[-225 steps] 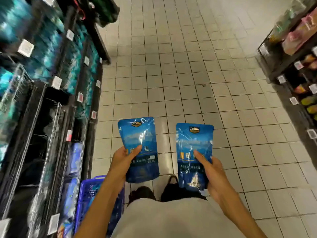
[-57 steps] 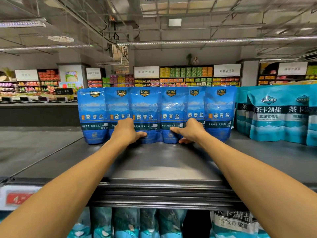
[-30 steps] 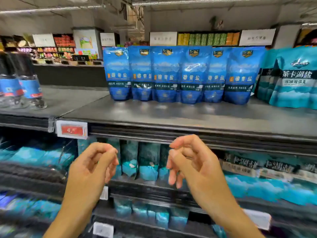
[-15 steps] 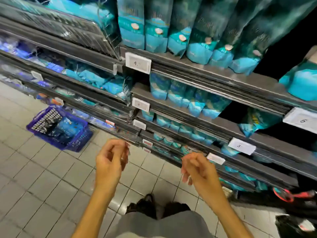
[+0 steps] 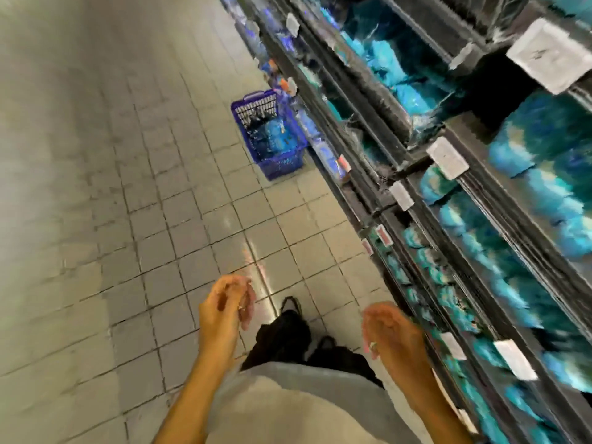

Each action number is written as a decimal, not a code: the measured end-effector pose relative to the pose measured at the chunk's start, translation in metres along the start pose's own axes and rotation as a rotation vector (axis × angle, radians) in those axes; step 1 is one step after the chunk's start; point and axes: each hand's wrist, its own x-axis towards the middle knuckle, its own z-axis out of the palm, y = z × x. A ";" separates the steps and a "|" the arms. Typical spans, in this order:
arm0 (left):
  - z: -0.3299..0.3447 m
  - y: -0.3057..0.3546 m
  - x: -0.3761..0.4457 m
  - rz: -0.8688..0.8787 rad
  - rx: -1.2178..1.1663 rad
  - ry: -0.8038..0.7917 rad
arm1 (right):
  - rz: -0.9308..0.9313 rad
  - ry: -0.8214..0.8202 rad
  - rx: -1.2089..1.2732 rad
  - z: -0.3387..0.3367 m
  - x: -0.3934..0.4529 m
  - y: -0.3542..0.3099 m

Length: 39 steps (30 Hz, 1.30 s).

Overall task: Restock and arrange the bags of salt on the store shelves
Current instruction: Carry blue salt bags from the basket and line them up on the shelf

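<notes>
Head view, blurred: left hand (image 5: 228,305) empty, fingers loosely curled; right hand (image 5: 389,328) empty, relaxed, nothing pinched; both low in front of torso. Blue basket (image 5: 268,133) on tile floor (image 5: 128,187) beside shelf base, well ahead of person; salt bags (image 5: 270,139) inside. Shelves (image 5: 474,174) on right already hold many bags; judged part done, basket stock left to shelve.

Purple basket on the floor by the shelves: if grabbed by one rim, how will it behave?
The purple basket looks like rigid perforated plastic, so it probably keeps its shape. Blue bags lie inside, so it is likely heavy and may tilt. Its flat base on the tiled floor should slide, not roll.
</notes>
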 end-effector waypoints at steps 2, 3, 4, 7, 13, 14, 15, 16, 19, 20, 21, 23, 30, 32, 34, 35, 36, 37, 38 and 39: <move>-0.026 -0.012 -0.002 -0.038 -0.005 0.105 | -0.029 -0.084 -0.004 0.026 0.020 -0.015; -0.036 -0.018 -0.003 -0.070 -0.012 0.160 | -0.040 -0.119 -0.005 0.040 0.032 -0.024; -0.046 -0.025 -0.003 -0.105 -0.034 0.214 | -0.050 -0.150 -0.006 0.054 0.044 -0.034; -0.072 -0.037 0.002 -0.200 -0.147 0.383 | -0.054 -0.240 -0.026 0.102 0.080 -0.063; -0.135 -0.031 0.067 -0.243 -0.213 0.535 | -0.112 -0.326 -0.128 0.199 0.154 -0.111; -0.147 -0.026 0.082 -0.217 -0.193 0.513 | -0.103 -0.325 -0.139 0.213 0.164 -0.117; -0.158 -0.020 0.100 -0.200 -0.194 0.497 | -0.105 -0.323 -0.146 0.227 0.174 -0.123; -0.169 -0.014 0.118 -0.195 -0.193 0.489 | -0.107 -0.319 -0.153 0.239 0.183 -0.128; -0.194 0.006 0.175 -0.196 -0.173 0.440 | -0.088 -0.290 -0.179 0.264 0.204 -0.142; -0.199 0.014 0.194 -0.199 -0.169 0.415 | -0.086 -0.285 -0.193 0.269 0.210 -0.146; -0.203 0.022 0.214 -0.201 -0.168 0.387 | -0.085 -0.282 -0.215 0.272 0.216 -0.149; -0.207 0.040 0.254 -0.183 -0.175 0.314 | -0.083 -0.261 -0.242 0.275 0.228 -0.154; -0.199 0.102 0.406 -0.222 -0.245 0.131 | -0.005 0.007 -0.185 0.270 0.292 -0.172; -0.193 0.116 0.449 -0.211 -0.232 0.103 | 0.016 0.067 -0.160 0.273 0.322 -0.176; -0.186 0.130 0.486 -0.208 -0.208 0.108 | 0.058 0.075 -0.110 0.281 0.359 -0.184; -0.184 0.137 0.502 -0.213 -0.194 0.122 | 0.087 0.065 -0.085 0.286 0.380 -0.190; -0.181 0.145 0.517 -0.221 -0.186 0.145 | 0.106 0.046 -0.084 0.292 0.401 -0.197; -0.180 0.153 0.530 -0.233 -0.185 0.175 | 0.111 0.021 -0.105 0.298 0.423 -0.205; -0.180 0.160 0.542 -0.246 -0.184 0.205 | 0.103 -0.001 -0.128 0.305 0.442 -0.214; -0.180 0.166 0.553 -0.253 -0.181 0.235 | 0.086 -0.026 -0.150 0.315 0.462 -0.223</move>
